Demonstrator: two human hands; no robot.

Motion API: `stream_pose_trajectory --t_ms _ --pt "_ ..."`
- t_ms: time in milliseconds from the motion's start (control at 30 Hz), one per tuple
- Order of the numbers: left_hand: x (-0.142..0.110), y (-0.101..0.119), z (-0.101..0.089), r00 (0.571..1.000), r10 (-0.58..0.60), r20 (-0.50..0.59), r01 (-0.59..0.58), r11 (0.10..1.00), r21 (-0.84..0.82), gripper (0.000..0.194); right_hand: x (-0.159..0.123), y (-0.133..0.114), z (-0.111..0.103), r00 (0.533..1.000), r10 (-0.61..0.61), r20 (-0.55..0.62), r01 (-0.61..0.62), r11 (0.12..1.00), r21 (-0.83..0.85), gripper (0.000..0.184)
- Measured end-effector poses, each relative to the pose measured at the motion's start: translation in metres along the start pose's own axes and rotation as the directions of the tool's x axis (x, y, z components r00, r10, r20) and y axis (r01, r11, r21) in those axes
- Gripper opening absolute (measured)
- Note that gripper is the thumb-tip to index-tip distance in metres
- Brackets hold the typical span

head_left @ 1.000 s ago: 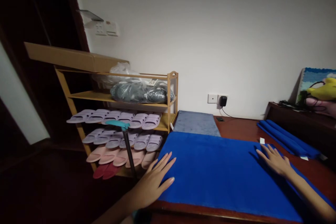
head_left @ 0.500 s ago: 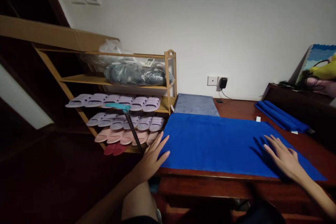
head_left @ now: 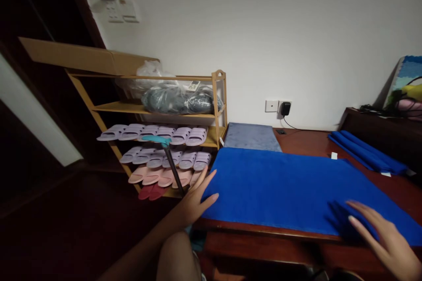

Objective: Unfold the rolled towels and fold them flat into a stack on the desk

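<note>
A large blue towel (head_left: 283, 186) lies spread flat on a dark wooden table (head_left: 306, 138). My left hand (head_left: 194, 199) rests open at the towel's near left corner, fingers stretched along its left edge. My right hand (head_left: 385, 237) hovers open over the towel's near right edge, fingers apart and slightly blurred. Neither hand holds anything.
A grey folded towel (head_left: 251, 137) lies behind the blue one. Rolled blue towels (head_left: 365, 153) sit at the right. A wooden shoe rack (head_left: 216, 109) with several slippers (head_left: 165, 134) stands left of the table. A wall socket with charger (head_left: 284, 108) is behind.
My right hand has slid toward me to the towel's near right edge and lifted slightly. My left hand stays at the left corner. The camera has shifted a little.
</note>
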State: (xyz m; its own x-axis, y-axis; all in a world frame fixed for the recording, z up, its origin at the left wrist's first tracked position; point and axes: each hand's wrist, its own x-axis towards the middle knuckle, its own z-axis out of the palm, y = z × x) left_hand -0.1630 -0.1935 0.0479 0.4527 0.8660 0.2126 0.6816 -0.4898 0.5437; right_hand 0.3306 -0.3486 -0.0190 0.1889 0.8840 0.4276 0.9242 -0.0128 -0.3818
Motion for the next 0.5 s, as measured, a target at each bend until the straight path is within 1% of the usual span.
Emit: stream_pose_trajectory --t_ms 67,100,133,167,233,267,300,367,433,500 --pt "0.027 0.029 -0.005 0.994 0.102 -0.031 -0.102 0.995 0.004 0.058 -0.019 -0.043 0.009 0.995 0.001 0.099 -0.015 0.99 0.141 0.043" --pt "0.046 0.044 -0.003 0.986 0.161 -0.047 -0.161 0.987 0.016 0.05 -0.028 -0.064 0.016 0.988 -0.002 0.154 -0.03 0.979 0.203 0.044" --pt "0.068 0.059 0.002 0.976 0.208 -0.062 -0.207 0.978 0.03 0.041 -0.035 -0.085 0.024 0.987 0.0 0.162 -0.041 0.967 0.25 0.046" --pt "0.091 0.072 0.01 0.966 0.247 -0.072 -0.243 0.969 0.05 0.033 -0.041 -0.104 0.032 0.992 0.009 0.128 -0.046 0.956 0.291 0.051" --pt "0.14 0.094 0.034 0.952 0.294 -0.084 -0.282 0.95 0.131 0.023 -0.049 -0.133 0.051 0.996 0.066 0.062 -0.083 0.939 0.332 0.058" --pt "0.163 0.102 0.048 0.957 0.274 -0.094 -0.254 0.95 0.183 0.021 -0.05 -0.144 0.06 0.996 0.089 0.029 -0.094 0.933 0.347 0.059" --pt "0.185 0.109 0.064 0.961 0.261 -0.092 -0.24 0.951 0.196 0.02 -0.051 -0.151 0.068 0.994 0.108 -0.001 -0.101 0.931 0.351 0.059" --pt "0.221 0.117 0.093 0.967 0.244 -0.071 -0.225 0.953 0.202 0.018 -0.05 -0.158 0.082 0.991 0.121 -0.057 -0.095 0.937 0.335 0.058" --pt "0.246 0.12 0.12 0.973 0.229 -0.028 -0.219 0.955 0.199 0.015 -0.049 -0.158 0.092 0.988 0.112 -0.11 -0.077 0.955 0.287 0.056" --pt "0.262 0.119 0.141 0.976 0.218 0.015 -0.216 0.957 0.195 0.016 -0.049 -0.157 0.1 0.983 0.099 -0.157 -0.064 0.975 0.212 0.054"
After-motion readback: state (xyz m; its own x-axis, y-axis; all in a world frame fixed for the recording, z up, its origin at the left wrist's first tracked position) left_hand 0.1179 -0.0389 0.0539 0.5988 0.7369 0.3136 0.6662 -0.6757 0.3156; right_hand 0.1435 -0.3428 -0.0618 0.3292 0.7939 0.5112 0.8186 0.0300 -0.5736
